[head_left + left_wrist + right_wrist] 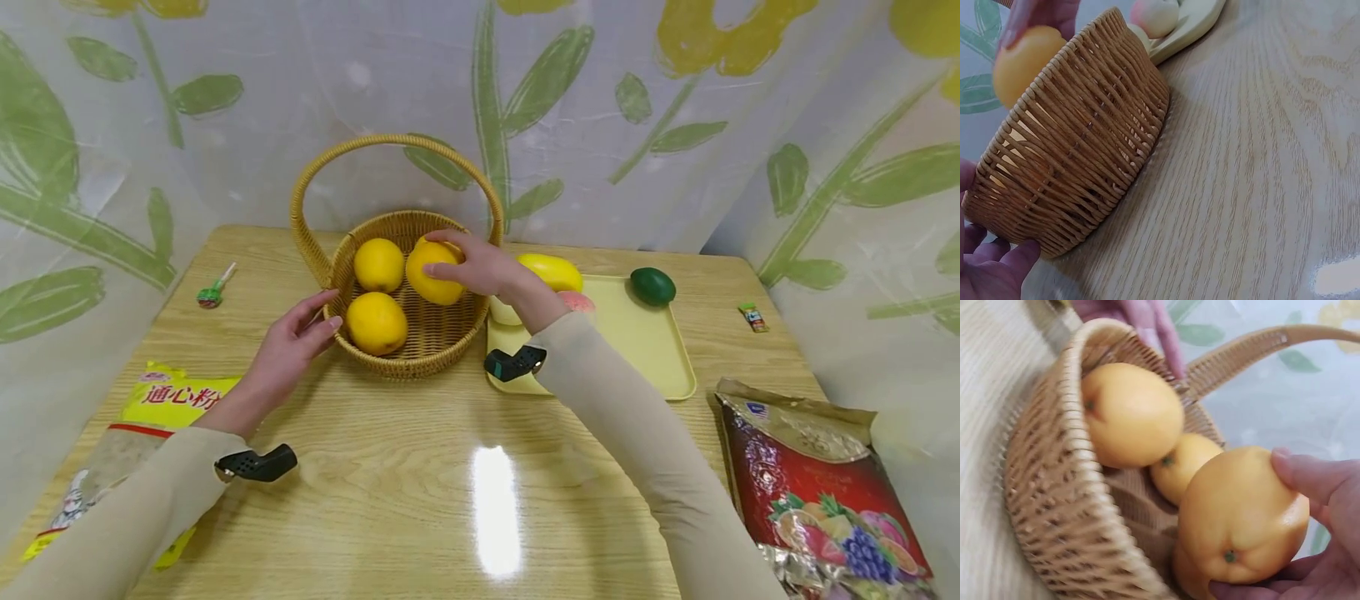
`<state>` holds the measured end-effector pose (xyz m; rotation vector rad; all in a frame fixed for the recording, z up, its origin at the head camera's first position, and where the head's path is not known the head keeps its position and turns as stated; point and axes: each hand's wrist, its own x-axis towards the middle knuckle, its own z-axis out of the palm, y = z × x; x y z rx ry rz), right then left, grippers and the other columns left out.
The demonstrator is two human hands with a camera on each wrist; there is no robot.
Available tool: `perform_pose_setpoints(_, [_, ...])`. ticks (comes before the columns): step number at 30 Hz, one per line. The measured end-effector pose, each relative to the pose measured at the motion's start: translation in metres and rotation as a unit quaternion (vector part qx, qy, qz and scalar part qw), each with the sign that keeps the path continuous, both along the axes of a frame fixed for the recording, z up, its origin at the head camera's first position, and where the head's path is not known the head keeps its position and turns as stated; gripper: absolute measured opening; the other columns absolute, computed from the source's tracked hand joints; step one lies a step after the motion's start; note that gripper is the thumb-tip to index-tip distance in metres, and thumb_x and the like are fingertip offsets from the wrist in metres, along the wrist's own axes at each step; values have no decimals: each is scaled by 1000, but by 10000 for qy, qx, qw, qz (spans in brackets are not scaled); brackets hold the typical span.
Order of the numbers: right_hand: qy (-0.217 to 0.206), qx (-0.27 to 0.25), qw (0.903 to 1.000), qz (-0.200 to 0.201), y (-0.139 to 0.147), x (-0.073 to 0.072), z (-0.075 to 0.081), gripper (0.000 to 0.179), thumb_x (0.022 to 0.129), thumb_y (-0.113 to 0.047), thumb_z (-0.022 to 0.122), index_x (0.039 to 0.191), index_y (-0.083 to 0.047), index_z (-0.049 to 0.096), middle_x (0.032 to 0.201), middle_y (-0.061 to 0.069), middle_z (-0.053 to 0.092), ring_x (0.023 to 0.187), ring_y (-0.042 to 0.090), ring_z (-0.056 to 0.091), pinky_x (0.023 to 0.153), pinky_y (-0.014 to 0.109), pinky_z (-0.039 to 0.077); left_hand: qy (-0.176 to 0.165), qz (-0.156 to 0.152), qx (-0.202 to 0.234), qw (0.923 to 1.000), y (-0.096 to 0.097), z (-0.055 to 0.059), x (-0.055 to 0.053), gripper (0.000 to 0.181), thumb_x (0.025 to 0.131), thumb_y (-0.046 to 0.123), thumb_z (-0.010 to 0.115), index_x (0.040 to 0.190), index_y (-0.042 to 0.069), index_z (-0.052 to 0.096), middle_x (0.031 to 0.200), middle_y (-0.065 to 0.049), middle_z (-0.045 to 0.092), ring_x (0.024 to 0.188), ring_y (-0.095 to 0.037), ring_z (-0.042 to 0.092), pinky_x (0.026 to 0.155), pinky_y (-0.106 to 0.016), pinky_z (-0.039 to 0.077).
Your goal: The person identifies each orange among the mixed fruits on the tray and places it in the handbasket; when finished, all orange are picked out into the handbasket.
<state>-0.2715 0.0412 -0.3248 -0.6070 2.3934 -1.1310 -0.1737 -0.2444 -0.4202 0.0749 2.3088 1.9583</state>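
Note:
Inside the wicker basket [420, 365], two oranges [378, 265] lie toward its left side. My right hand [480, 267] holds another orange [1244, 515] over the basket's right part, thumb on one side and fingers beneath. Part of a further orange [1190, 575] shows below the held one in the right wrist view. My left hand [294, 333] holds the basket's left rim near the handle base, its thumb at the rim and its fingers against the outer wall [1079, 144]. The tall arched handle [397, 140] stands upright.
Right of the basket, a yellow tray [637, 346] bears a long yellow fruit [551, 271], a peach [576, 303] and a dark green fruit [652, 286]. A lollipop [215, 287], pasta bag [142, 442], small wrapped snack [753, 317] and red fruit-printed bag [825, 483] lie around.

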Motion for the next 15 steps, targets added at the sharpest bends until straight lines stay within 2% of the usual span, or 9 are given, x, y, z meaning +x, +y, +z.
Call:
perform_pose_setpoints(5, [-99, 600, 9975, 365, -10, 0, -11, 60, 97, -39, 61, 151, -23, 39, 156, 3, 33, 139, 23, 33, 113, 38, 31, 12, 0, 61, 10000, -1, 0, 0, 62, 101, 32, 55, 154, 10, 31, 161, -13, 18, 146, -32, 19, 101, -22, 44])
perform_pose_setpoints(9, [-144, 869, 9943, 592, -14, 0, -14, 60, 97, -38, 61, 150, -21, 41, 156, 5, 34, 139, 23, 33, 113, 38, 32, 4, -20, 107, 9999, 0, -1, 0, 62, 101, 31, 55, 154, 10, 31, 162, -14, 17, 146, -32, 18, 103, -24, 43])
perform_pose_setpoints(15, [-224, 1161, 9907, 674, -17, -2, -17, 60, 96, -39, 62, 150, -23, 41, 157, 4, 31, 142, 24, 29, 114, 40, 30, 23, -19, 77, 10000, 0, 0, 1, 62, 101, 32, 55, 153, 9, 31, 161, -15, 17, 146, -33, 18, 101, -22, 43])
